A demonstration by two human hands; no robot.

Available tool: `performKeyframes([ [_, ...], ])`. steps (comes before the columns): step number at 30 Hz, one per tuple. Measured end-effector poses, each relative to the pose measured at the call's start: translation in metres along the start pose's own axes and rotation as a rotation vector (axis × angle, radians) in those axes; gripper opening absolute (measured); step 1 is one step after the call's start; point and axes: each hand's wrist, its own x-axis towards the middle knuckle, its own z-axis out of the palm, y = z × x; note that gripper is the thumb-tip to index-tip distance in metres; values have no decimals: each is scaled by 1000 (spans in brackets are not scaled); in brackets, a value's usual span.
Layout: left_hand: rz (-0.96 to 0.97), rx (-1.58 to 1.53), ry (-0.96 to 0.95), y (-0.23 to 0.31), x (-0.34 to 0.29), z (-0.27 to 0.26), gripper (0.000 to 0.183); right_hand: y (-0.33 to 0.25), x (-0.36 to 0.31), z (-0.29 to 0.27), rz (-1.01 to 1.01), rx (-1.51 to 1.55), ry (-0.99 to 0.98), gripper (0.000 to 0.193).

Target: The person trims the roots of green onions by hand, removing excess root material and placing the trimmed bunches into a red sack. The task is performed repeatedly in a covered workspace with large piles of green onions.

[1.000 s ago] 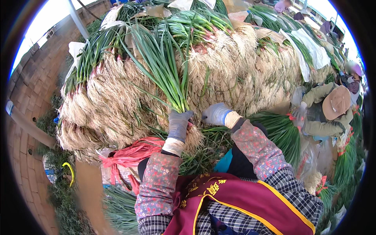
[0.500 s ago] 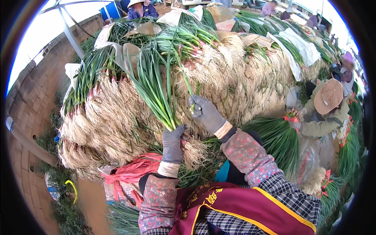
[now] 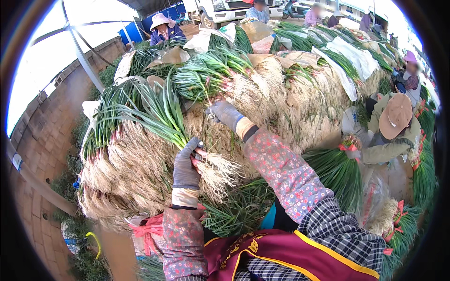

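My left hand [image 3: 186,161], in a grey glove, is closed around a bunch of spring onions [image 3: 176,133]. Their green leaves point up and left, while the pink-white stems and pale stringy roots stick out to the right of my fist. My right hand [image 3: 225,115], gloved too, reaches out to the front of the big heap. Its fingers are partly bent and look apart, close beside the stems of spring onions [image 3: 206,77] on top. I see nothing held in it.
A long heap of rooted spring onions [image 3: 300,107] fills the middle, with white sheets [image 3: 351,58] on it. A person in a brown cap [image 3: 396,116] works at the right beside tied bundles [image 3: 337,173]. Red ties [image 3: 152,229] lie at lower left. A metal pole [image 3: 42,185] stands left.
My right hand has moved up and left to the heap, away from the leaf it was pinching. My left hand has shifted left and up with the bunch, which now tilts further left.
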Motion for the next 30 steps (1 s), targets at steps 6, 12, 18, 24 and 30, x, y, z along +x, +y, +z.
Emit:
performKeyframes([
  [6,-35,210,-128,-6,17,-24,26,8,-130,38,-339,-576,-211,34],
  [12,-137,351,-80,-39,16,-25,25,42,-110,34,85,429,-288,41],
  [18,-100,364,50,-55,13,-16,25,34,-96,83,158,697,96,23],
  [24,51,149,-17,-27,-38,12,18,43,-77,29,-233,-471,-213,31],
  [30,-50,-276,-124,10,-5,-2,16,-42,-32,-57,-457,-502,431,33],
])
